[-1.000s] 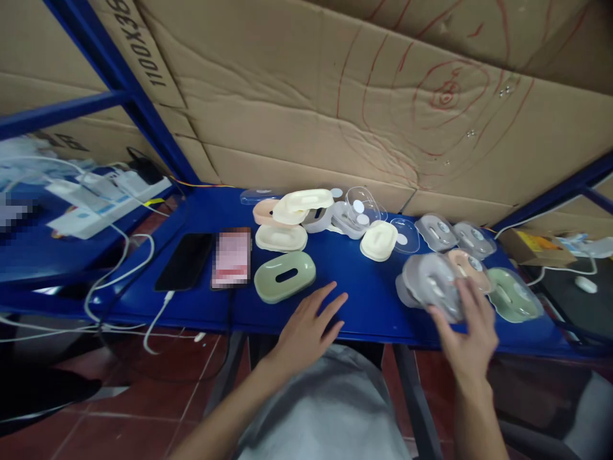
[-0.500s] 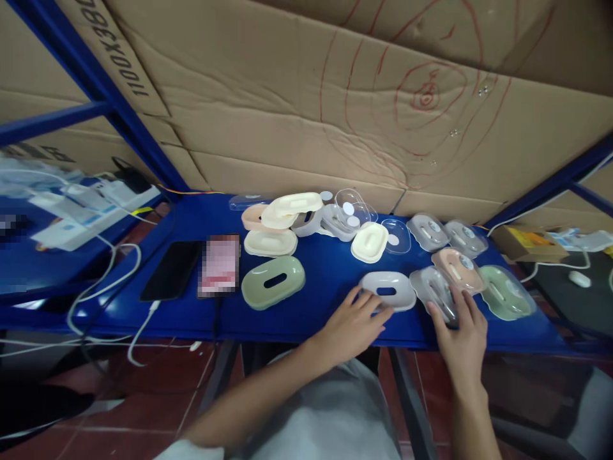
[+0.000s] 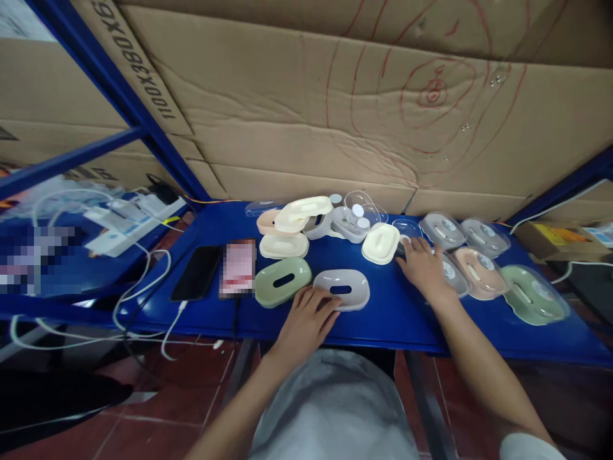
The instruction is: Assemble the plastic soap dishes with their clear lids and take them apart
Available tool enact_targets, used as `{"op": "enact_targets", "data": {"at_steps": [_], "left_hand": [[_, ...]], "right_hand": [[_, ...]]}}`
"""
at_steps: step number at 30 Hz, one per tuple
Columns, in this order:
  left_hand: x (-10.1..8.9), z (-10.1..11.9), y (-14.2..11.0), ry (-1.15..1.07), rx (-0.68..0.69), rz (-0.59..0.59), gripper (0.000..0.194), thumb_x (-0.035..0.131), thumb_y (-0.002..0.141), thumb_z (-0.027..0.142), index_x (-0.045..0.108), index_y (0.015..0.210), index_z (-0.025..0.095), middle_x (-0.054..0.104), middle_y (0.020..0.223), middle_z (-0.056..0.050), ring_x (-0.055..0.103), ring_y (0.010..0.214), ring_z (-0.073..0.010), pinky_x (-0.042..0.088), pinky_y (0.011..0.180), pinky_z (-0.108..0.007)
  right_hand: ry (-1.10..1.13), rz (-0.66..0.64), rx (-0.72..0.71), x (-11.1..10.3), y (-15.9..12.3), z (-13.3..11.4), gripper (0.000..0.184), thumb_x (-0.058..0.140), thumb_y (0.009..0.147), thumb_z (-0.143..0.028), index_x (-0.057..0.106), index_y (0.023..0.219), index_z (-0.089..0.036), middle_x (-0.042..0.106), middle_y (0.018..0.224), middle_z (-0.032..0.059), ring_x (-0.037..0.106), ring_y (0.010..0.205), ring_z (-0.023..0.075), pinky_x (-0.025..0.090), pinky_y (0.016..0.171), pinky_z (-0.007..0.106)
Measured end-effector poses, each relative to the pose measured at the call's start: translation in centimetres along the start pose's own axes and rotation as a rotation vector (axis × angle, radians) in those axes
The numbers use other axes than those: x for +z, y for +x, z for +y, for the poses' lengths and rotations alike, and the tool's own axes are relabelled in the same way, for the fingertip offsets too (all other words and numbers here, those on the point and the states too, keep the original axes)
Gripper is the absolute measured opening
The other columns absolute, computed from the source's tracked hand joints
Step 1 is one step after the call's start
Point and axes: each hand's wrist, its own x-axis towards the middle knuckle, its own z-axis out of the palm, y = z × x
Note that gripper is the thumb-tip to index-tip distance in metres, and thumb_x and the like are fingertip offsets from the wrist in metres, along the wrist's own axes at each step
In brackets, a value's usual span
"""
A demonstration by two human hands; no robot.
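Observation:
My left hand (image 3: 309,314) has its fingers and thumb on the near left edge of a pale grey oval soap-dish-like tray (image 3: 352,281) with a slot in its middle. Beside it, to the left, lies a green tray (image 3: 272,291) of the same form. My right hand (image 3: 425,267), fingers stretched out and apart, reaches to a clear plastic lid (image 3: 407,228) with a round white sticker; the hand partly hides it. Left of that lid rests a cream oval piece (image 3: 380,243). Under my right forearm side sits a grey lidded dish (image 3: 453,273), partly covered.
At the back stand stacked cream pieces (image 3: 304,211) and loose clear lids (image 3: 364,207). Lidded dishes in peach (image 3: 479,273), green (image 3: 534,294) and grey (image 3: 443,230) fill the right. A black phone (image 3: 195,273) with a cable and a blurred-out device (image 3: 238,268) lie left.
My left hand has slid the pale grey tray left, close to the green one. My right hand has left the grey lidded dish and moved back and left to a clear lid.

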Motion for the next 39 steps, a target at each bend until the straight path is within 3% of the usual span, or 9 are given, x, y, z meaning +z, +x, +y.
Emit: {"op": "enact_targets", "data": {"at_steps": [4, 8, 13, 21, 25, 29, 32, 36, 39], "left_hand": [[0.0, 0.0, -0.1, -0.003, 0.006, 0.018, 0.026, 0.056, 0.108, 0.021, 0.069, 0.13, 0.024, 0.068, 0.119, -0.009, 0.065, 0.117, -0.0269, 0.051, 0.112, -0.053], [0.0, -0.1, -0.2, 0.006, 0.012, 0.006, 0.024, 0.056, 0.108, 0.022, 0.068, 0.13, 0.023, 0.068, 0.121, -0.009, 0.064, 0.118, -0.0273, 0.051, 0.112, -0.052], [-0.2, 0.0, -0.3, -0.004, 0.007, 0.037, 0.023, 0.057, 0.109, 0.021, 0.069, 0.128, 0.023, 0.07, 0.118, -0.008, 0.066, 0.116, -0.0264, 0.051, 0.11, -0.049], [-0.1, 0.2, -1.2, -0.059, -0.024, 0.411, 0.021, 0.067, 0.105, 0.024, 0.07, 0.126, 0.025, 0.074, 0.108, -0.005, 0.07, 0.098, -0.0217, 0.05, 0.091, -0.04], [-1.1, 0.9, -0.7, -0.122, -0.033, 0.518, 0.015, 0.068, 0.104, 0.023, 0.072, 0.119, 0.024, 0.074, 0.1, -0.003, 0.071, 0.091, -0.0201, 0.047, 0.086, -0.038], [-1.3, 1.7, 0.1, -0.147, -0.019, 0.578, 0.011, 0.071, 0.102, 0.021, 0.072, 0.113, 0.025, 0.075, 0.099, -0.002, 0.072, 0.09, -0.0193, 0.047, 0.091, -0.039], [-0.5, 2.0, 1.4, -0.118, -0.046, 0.588, 0.01, 0.073, 0.102, 0.023, 0.072, 0.111, 0.025, 0.077, 0.101, -0.002, 0.073, 0.093, -0.0195, 0.047, 0.091, -0.038], [0.9, 1.7, 3.7, -0.02, -0.091, 0.513, 0.006, 0.071, 0.103, 0.026, 0.073, 0.108, 0.023, 0.078, 0.101, -0.004, 0.073, 0.095, -0.0216, 0.045, 0.089, -0.038], [1.8, 1.9, 4.7, 0.055, -0.109, 0.42, 0.006, 0.07, 0.103, 0.027, 0.074, 0.105, 0.022, 0.079, 0.1, -0.004, 0.072, 0.095, -0.0233, 0.043, 0.086, -0.039]], "right_hand": [[0.003, -0.045, -0.009, 0.9, 1.4, -0.9, 0.049, 0.046, 0.103, -0.027, 0.057, 0.146, -0.006, 0.078, 0.112, 0.0244, 0.07, 0.109, 0.0374, 0.04, 0.109, 0.061], [0.053, -0.051, -0.134, 0.5, 0.2, -1.6, 0.056, 0.045, 0.105, -0.024, 0.045, 0.16, -0.015, 0.077, 0.117, 0.0187, 0.069, 0.111, 0.0343, 0.037, 0.112, 0.058], [0.104, -0.075, -0.32, -1.2, -0.8, -2.9, 0.044, 0.05, 0.108, -0.03, 0.062, 0.149, -0.021, 0.075, 0.12, 0.0165, 0.065, 0.114, 0.0342, 0.034, 0.111, 0.055], [0.201, 0.026, -0.512, -2.1, -6.0, -7.0, 0.04, 0.048, 0.109, -0.027, 0.065, 0.143, -0.014, 0.071, 0.104, 0.0129, 0.062, 0.102, 0.0292, 0.041, 0.096, 0.044], [0.323, 0.079, -0.483, -1.7, -7.9, -7.9, 0.039, 0.05, 0.109, -0.024, 0.064, 0.145, -0.017, 0.07, 0.104, 0.0108, 0.061, 0.097, 0.027, 0.044, 0.091, 0.041], [0.278, 0.17, -0.328, -1.7, -8.0, -7.5, 0.045, 0.055, 0.108, -0.031, 0.057, 0.151, -0.016, 0.066, 0.138, 0.0198, 0.06, 0.122, 0.0348, 0.043, 0.099, 0.049], [0.32, 0.179, -0.345, -1.7, -8.0, -7.4, 0.039, 0.055, 0.109, -0.028, 0.061, 0.147, -0.019, 0.065, 0.146, 0.0171, 0.06, 0.132, 0.0345, 0.039, 0.109, 0.054], [0.51, 0.131, -0.535, -1.4, -8.6, -7.7, 0.045, 0.051, 0.109, -0.017, 0.057, 0.152, -0.025, 0.072, 0.142, 0.0094, 0.066, 0.131, 0.0249, 0.044, 0.112, 0.046], [0.55, 0.156, -0.505, -0.9, -8.8, -7.4, 0.044, 0.052, 0.108, -0.017, 0.061, 0.15, -0.028, 0.073, 0.141, 0.0077, 0.069, 0.127, 0.024, 0.049, 0.107, 0.043]]}}
